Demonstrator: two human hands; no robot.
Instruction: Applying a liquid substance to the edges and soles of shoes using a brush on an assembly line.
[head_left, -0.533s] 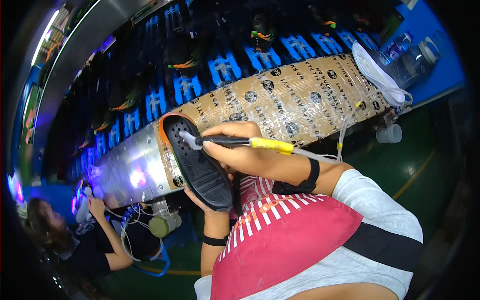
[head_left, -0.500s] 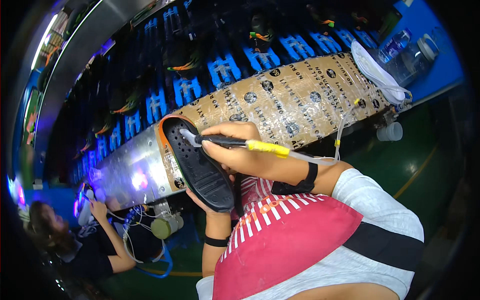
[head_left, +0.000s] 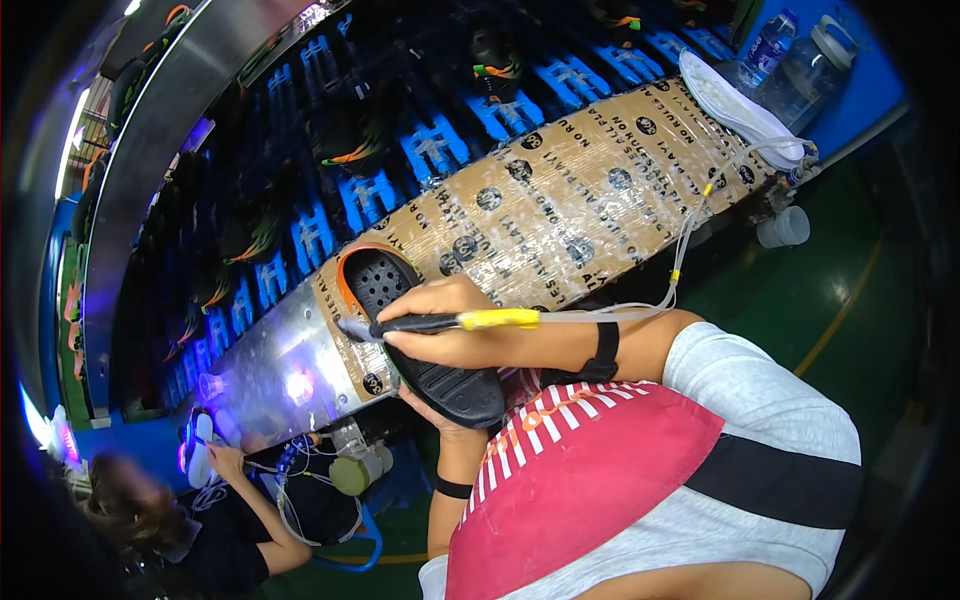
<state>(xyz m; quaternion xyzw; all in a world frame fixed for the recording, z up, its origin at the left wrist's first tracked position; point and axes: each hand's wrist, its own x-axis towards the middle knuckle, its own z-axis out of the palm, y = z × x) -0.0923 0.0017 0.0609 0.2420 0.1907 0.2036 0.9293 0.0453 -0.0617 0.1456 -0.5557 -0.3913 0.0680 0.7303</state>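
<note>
A black shoe sole (head_left: 450, 388) with a perforated forefoot and an orange-edged toe rests over the near edge of the work ledge, tilted with its heel toward me. My left hand (head_left: 430, 408) is closed round its heel part from below and the left side; most of the fingers are hidden beneath. My right hand (head_left: 440, 325) pinches the black handle of a hose-fed brush (head_left: 500, 319), which has yellow tape round its rear and a clear tube running off. The pale bristles are at the sole's left side edge, around mid-length.
Brown printed cardboard (head_left: 560, 205) covers the ledge, with bare metal (head_left: 290, 360) to the left. Behind it runs a line of blue holders (head_left: 435, 145) with dark shoe parts. A white sole (head_left: 735, 105), bottle (head_left: 768, 50) and clear jug (head_left: 815, 62) stand far right. A co-worker (head_left: 200, 530) works at left.
The brush has moved from the perforated toe area down to the sole's left edge. My right hand has shifted left and down over the sole. The whole view has turned slightly.
</note>
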